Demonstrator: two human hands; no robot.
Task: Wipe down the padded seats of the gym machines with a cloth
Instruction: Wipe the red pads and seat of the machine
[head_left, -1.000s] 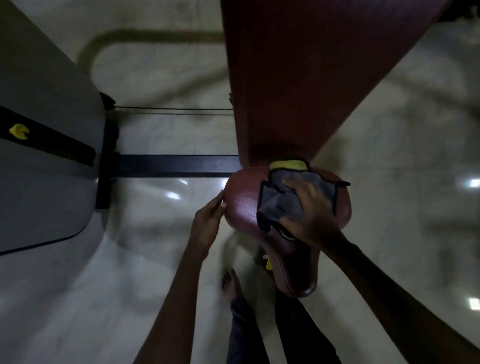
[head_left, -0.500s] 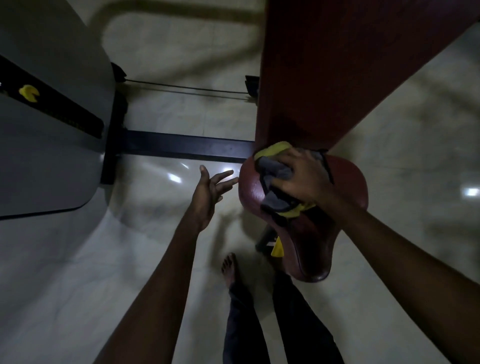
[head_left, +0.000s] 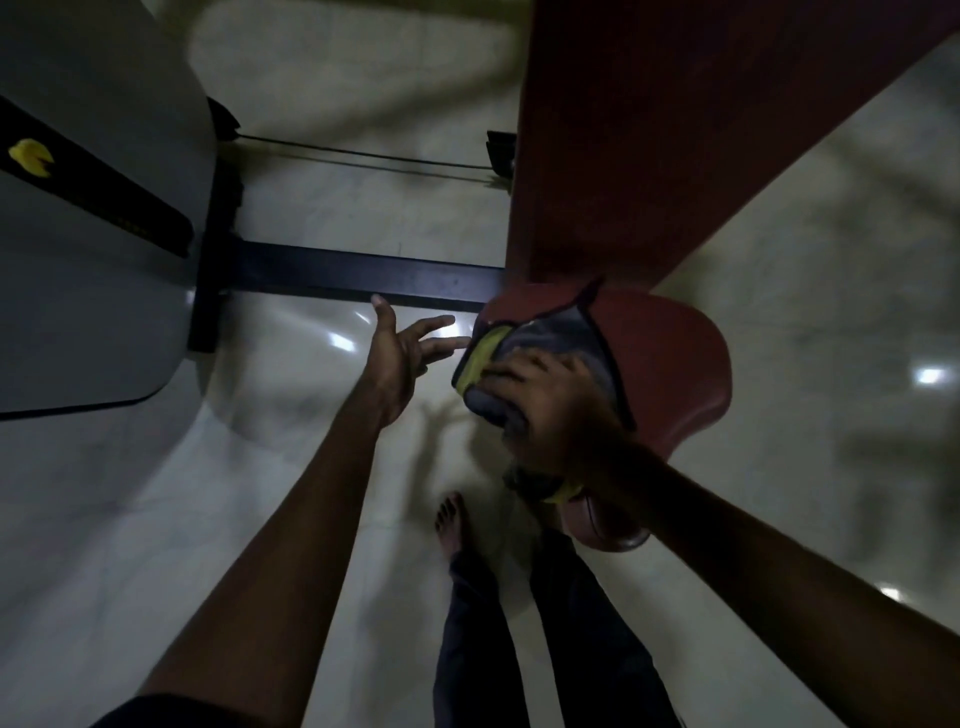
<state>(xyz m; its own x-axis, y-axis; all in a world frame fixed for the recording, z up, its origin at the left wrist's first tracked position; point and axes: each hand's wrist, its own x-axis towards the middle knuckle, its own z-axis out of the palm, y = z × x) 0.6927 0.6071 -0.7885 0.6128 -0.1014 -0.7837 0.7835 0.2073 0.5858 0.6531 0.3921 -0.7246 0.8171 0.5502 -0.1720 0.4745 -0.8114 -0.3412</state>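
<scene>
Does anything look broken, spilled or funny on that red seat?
Nothing stands out. The red seat looks whole, with no tear or spill visible in the dim light. The cloth is bunched under the right hand on it, probably just from wiping. The left hand hovers open beside it.

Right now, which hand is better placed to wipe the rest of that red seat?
The right hand: it holds the grey-and-yellow cloth against the red seat, so it probably only needs to sweep across the bare part. The left hand is open beside the seat, holding nothing.
</scene>
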